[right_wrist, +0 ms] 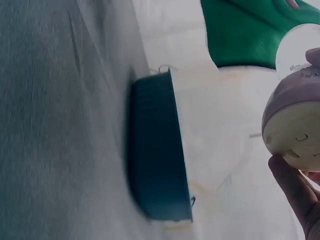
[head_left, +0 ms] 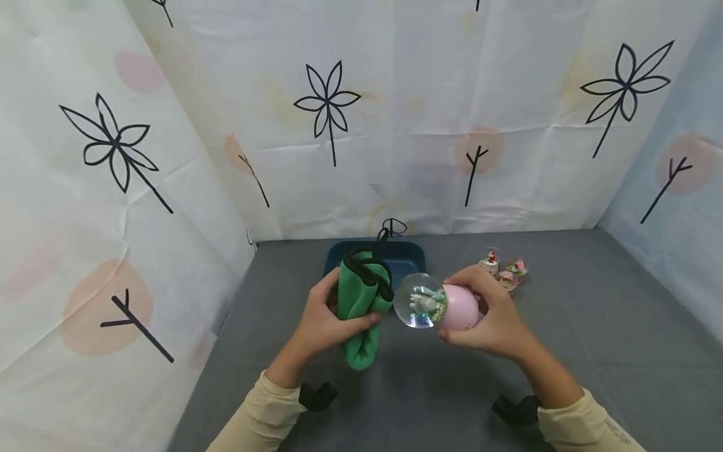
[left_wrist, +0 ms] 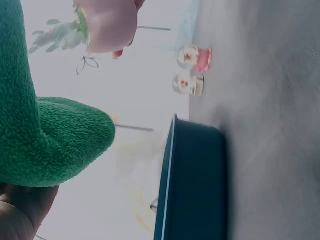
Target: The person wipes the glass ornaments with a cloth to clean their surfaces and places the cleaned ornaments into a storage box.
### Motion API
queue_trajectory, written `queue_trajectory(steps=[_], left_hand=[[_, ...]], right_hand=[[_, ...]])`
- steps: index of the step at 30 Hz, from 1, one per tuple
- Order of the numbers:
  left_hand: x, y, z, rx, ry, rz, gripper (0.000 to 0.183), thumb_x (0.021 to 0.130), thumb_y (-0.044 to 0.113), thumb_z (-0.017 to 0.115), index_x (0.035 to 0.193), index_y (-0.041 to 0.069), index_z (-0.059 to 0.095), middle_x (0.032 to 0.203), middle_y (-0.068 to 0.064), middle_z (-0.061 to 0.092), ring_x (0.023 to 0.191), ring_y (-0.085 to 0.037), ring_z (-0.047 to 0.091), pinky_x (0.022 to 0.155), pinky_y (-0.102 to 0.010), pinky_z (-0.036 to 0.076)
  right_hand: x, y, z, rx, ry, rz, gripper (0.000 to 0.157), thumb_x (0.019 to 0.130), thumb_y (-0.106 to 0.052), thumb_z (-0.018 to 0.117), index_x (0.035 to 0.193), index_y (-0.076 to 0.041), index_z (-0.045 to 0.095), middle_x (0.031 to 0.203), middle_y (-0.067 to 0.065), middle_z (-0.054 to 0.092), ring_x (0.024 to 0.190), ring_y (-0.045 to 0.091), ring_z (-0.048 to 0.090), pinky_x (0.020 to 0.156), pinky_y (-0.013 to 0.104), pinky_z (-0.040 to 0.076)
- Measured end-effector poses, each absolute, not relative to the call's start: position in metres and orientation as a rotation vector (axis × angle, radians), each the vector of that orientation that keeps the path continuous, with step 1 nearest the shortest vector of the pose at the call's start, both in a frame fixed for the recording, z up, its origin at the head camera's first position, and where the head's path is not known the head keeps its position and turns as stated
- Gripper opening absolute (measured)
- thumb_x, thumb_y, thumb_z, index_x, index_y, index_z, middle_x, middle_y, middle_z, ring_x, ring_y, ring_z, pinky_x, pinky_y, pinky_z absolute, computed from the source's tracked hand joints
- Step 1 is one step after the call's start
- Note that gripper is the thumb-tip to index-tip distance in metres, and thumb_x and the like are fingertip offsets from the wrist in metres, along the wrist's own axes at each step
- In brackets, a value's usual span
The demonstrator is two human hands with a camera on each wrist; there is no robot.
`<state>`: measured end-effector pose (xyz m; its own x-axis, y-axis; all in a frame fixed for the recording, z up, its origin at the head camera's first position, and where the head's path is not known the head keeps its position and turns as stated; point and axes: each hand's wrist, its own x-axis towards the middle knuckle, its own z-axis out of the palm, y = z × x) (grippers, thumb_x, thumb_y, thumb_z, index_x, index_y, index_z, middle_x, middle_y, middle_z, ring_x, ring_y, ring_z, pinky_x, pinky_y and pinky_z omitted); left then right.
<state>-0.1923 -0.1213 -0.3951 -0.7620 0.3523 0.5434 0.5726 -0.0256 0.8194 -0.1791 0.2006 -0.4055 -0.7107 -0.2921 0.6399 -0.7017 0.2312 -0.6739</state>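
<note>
In the head view my left hand (head_left: 326, 319) grips a folded green cloth (head_left: 361, 307) with dark edging, its thumb across the front. My right hand (head_left: 490, 312) holds a snow globe by its pink base (head_left: 460, 307), tipped on its side so the clear ball (head_left: 419, 301) points left toward the cloth. A pale green and white figure shows inside the ball. Seen from the right wrist, the underside of the base (right_wrist: 297, 135) faces the camera, with a fingertip at its edge. Cloth and globe are both held up above the grey table.
Behind the hands stands a dark blue tray (head_left: 409, 254) on the grey tabletop (head_left: 593, 314). Several small snow globes (head_left: 506, 280) sit together at the back right. Patterned white cloth walls (head_left: 407, 182) close off the back and sides.
</note>
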Motion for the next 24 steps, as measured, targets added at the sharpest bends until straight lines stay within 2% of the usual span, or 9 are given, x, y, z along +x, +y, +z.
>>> queue_trajectory(steps=[5, 10, 14, 21, 24], left_hand=[[-0.193, -0.109, -0.395, -1.019, -2.03, -1.893, 0.065, 0.081, 0.005, 0.092, 0.138, 0.013, 0.062, 0.119, -0.012, 0.07, 0.098, -0.021, 0.073, 0.083, -0.038, 0.066], [-0.194, -0.1, -0.397, -1.064, -2.023, -1.908, 0.066, 0.089, 0.031, 0.089, 0.144, 0.015, 0.056, 0.125, -0.012, 0.069, 0.101, -0.019, 0.071, 0.086, -0.036, 0.065], [-0.194, -0.095, -0.396, -1.08, -2.036, -1.921, 0.074, 0.089, 0.046, 0.086, 0.147, 0.016, 0.052, 0.132, -0.01, 0.067, 0.108, -0.019, 0.069, 0.091, -0.035, 0.064], [-0.198, -0.093, -0.393, -1.093, -2.067, -1.94, 0.078, 0.085, 0.05, 0.088, 0.146, 0.016, 0.053, 0.131, -0.01, 0.068, 0.114, -0.022, 0.071, 0.097, -0.037, 0.064], [-0.199, -0.094, -0.393, -1.095, -2.057, -1.943, 0.079, 0.085, 0.05, 0.089, 0.146, 0.015, 0.053, 0.131, -0.012, 0.068, 0.115, -0.022, 0.071, 0.098, -0.038, 0.063]], right_hand=[[-0.176, 0.19, -0.401, 0.93, -2.135, 1.471, 0.073, 0.057, 0.0, 0.1, 0.122, -0.011, 0.068, 0.122, 0.005, 0.062, 0.105, 0.017, 0.062, 0.077, 0.027, 0.066], [-0.176, 0.183, -0.394, 0.921, -2.139, 1.463, 0.073, 0.058, -0.002, 0.101, 0.123, -0.011, 0.069, 0.121, 0.004, 0.062, 0.104, 0.018, 0.063, 0.077, 0.028, 0.066], [-0.176, 0.177, -0.388, 0.924, -2.144, 1.452, 0.074, 0.059, -0.002, 0.101, 0.125, -0.013, 0.07, 0.122, 0.004, 0.062, 0.104, 0.017, 0.063, 0.073, 0.03, 0.067], [-0.178, 0.168, -0.377, 0.942, -2.174, 1.334, 0.073, 0.061, -0.008, 0.1, 0.127, -0.018, 0.073, 0.122, 0.001, 0.062, 0.103, 0.016, 0.063, 0.072, 0.029, 0.065], [-0.18, 0.166, -0.373, 0.976, -2.172, 1.334, 0.071, 0.061, -0.008, 0.1, 0.127, -0.016, 0.074, 0.121, 0.002, 0.061, 0.103, 0.017, 0.063, 0.073, 0.03, 0.064]])
